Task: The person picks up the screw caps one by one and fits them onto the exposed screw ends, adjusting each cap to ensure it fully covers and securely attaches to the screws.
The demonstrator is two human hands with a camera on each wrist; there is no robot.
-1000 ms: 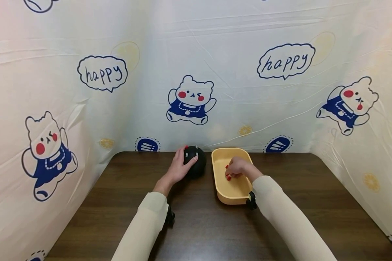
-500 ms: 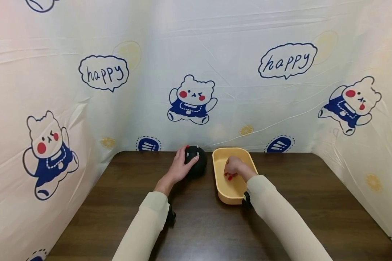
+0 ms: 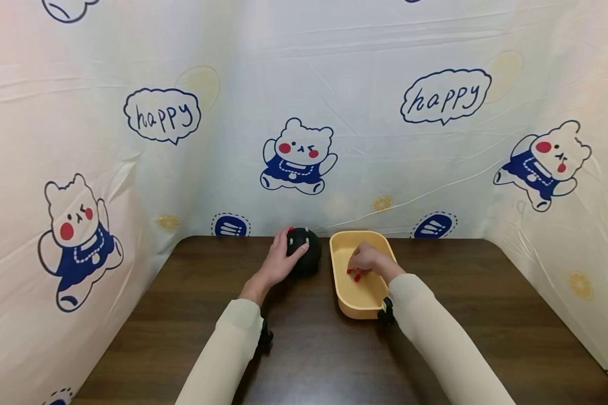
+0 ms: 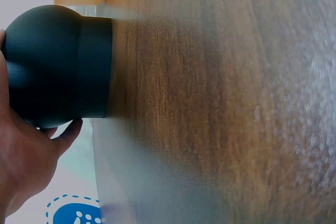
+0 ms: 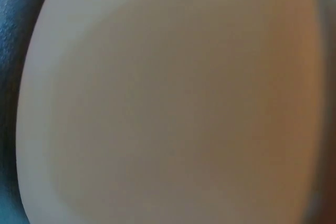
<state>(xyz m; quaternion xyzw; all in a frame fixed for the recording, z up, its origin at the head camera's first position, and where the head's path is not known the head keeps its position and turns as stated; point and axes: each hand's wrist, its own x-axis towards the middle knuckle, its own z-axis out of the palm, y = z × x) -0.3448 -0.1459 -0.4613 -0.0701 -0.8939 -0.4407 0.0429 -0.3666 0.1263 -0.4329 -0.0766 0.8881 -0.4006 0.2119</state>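
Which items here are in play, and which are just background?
In play:
- left hand, gripping the black ball
- right hand, down in the yellow tray
- small red pieces under its fingers

Background:
- table
- bear-print cloth hung round the table

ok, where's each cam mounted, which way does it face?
Head: worn high, looks forward and down at the table; both sleeves, left hand on the black ball-shaped object, right hand in the yellow tray.
Left wrist: low, along the tabletop; palm shows.
Right wrist: close on the tray's inside, blurred; no hand.
Shared: object, tray.
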